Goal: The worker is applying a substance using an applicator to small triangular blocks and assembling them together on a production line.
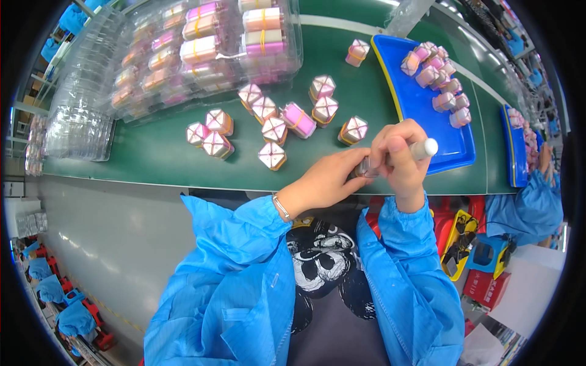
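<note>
My right hand (403, 160) is closed around a white round-ended cylindrical tool (425, 149), its kind unclear, held above the table's front edge. Just left of it, my left hand (326, 183) is closed on a small greyish piece (364, 168), mostly covered by fingers. Beyond the hands, several banded pink, white and orange block bundles stand on the green table. The nearest bundle (353, 130) is upright; a pink bundle (298, 119) lies on its side. Another bundle (271, 156) stands nearer the front edge.
At the right, a blue tray (408, 100) with a yellow edge holds several bundles. Clear plastic trays (201, 79) filled with more bundles are stacked at the far left, beside empty nested trays (76, 116). A co-worker's blue sleeve (530, 210) shows at the far right.
</note>
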